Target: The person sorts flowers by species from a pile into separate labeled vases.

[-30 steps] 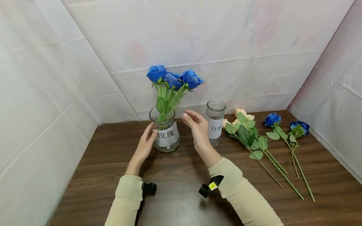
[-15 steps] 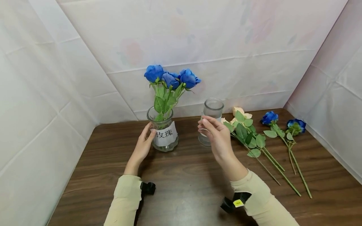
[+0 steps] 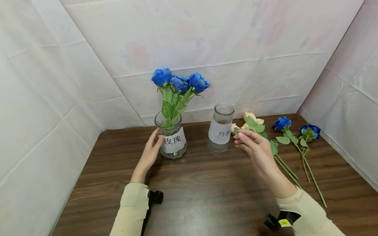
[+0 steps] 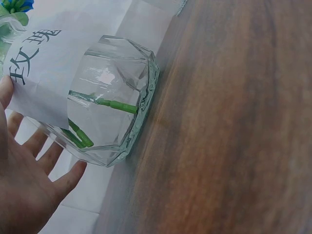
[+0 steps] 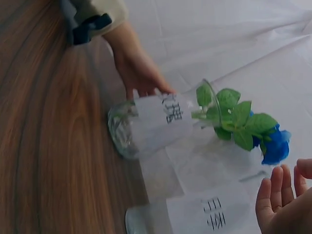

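A clear glass vase [image 3: 173,151] with a white paper label holds several blue roses [image 3: 178,84]; their green stems show through its base in the left wrist view. My left hand [image 3: 150,154] rests on the vase's left side, its thumb at the label and its fingers spread along the glass. My right hand [image 3: 258,152] is in the air right of a second, taller glass vase [image 3: 220,132], also labelled. Its fingers are loosely bent, with nothing seen between them. From the head, this hand partly covers the cream flowers [image 3: 250,116] lying behind it.
Two blue roses [image 3: 282,123] with long stems lie at the right of the brown wooden table [image 3: 189,203]. White cloth [image 3: 236,39] with faint floral print hangs behind and at both sides.
My right hand has moved right, from between the two vases, past the taller vase to the cream flowers. My left hand has stayed at the vase of blue roses.
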Motion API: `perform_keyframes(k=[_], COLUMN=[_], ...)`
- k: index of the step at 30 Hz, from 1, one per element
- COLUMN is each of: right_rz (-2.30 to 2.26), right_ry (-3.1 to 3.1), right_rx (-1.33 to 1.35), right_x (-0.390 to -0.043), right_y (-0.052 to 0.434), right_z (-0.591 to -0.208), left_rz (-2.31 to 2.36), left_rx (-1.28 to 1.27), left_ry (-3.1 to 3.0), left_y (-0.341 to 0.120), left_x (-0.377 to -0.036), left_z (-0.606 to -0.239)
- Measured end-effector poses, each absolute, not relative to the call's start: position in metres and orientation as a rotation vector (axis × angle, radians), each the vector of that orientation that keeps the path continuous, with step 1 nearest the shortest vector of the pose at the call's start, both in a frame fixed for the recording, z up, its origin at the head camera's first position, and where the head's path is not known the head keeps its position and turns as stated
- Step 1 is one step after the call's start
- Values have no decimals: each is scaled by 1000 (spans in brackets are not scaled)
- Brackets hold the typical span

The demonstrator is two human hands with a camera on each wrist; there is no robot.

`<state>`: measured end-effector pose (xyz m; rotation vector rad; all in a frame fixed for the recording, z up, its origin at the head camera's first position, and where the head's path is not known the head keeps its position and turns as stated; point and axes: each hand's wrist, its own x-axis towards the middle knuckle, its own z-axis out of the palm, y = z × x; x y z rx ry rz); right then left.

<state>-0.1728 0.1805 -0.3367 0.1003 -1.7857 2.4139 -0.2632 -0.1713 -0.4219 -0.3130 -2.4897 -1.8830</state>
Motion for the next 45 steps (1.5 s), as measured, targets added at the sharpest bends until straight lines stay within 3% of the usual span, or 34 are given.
perform_keyframes(k=[6,17,24,36,45], right_rz=[2368,2304,2106,1981,2199], right_ry=[-1831,-1944,-2123,-2112,-1817], right_rx=[112,38,-97,-268,-326], right_x=[-164,-151,-143,-149,-160], right_y=[217,279,318,370,399], right_z=[-344,-364,-375,-388,-394], left_rz=[-1910,-1873,-1902,-1897,-1903], left_rx=[-337,-330,-323,-311,-311], left_ry=[-2506,-2492,-2512,-2511,-2522], left_y=[-165,-174,-168,-166,-167], left_x=[-249,-267,-250,-246,-246], left_z=[-399,-428,-400,-395,-395])
